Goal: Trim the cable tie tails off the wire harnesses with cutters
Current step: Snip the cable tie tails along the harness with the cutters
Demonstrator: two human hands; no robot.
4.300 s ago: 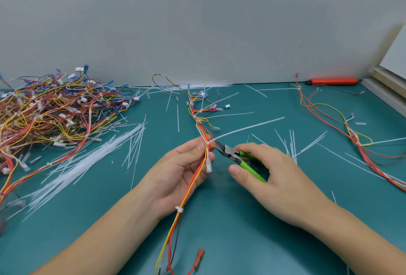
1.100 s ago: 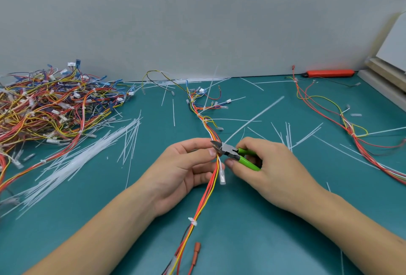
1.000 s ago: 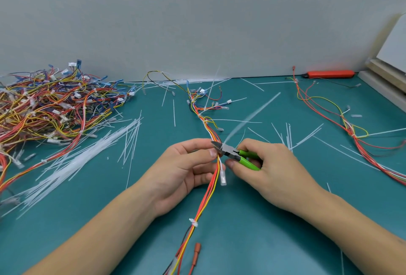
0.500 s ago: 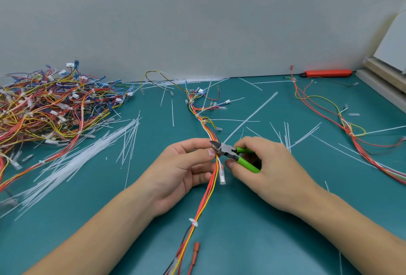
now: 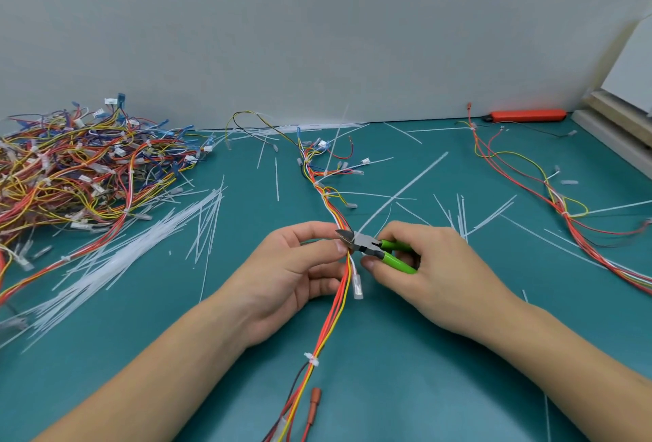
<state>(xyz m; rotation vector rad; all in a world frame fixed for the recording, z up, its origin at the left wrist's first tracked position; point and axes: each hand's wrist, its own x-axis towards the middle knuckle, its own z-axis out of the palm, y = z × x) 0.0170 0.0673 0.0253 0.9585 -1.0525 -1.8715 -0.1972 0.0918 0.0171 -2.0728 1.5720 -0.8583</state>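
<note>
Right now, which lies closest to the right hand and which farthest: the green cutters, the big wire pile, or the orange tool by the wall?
1. Green cutters: held in the right hand.
2. Orange tool: far right, against the wall.
3. Wire pile: far left, beyond the left hand.

- We see a teal counter (image 5: 405, 381) running back to a pale grey wall.
- On its far left lies a tangled heap of wire harnesses (image 5: 77, 173), red, yellow and blue.
- Just beside that heap we find a loose sheaf of white cable ties (image 5: 116, 265) fanned across the surface.
- Cut tie tails (image 5: 458, 215) lie scattered over the middle and right.
- At the right lies a separate harness (image 5: 550, 194), mostly red with yellow loops.
- Near the back right edge lies an orange tool (image 5: 525, 115), close to the wall.
- At the far right corner we see a pale stepped edge (image 5: 614, 124).
</note>
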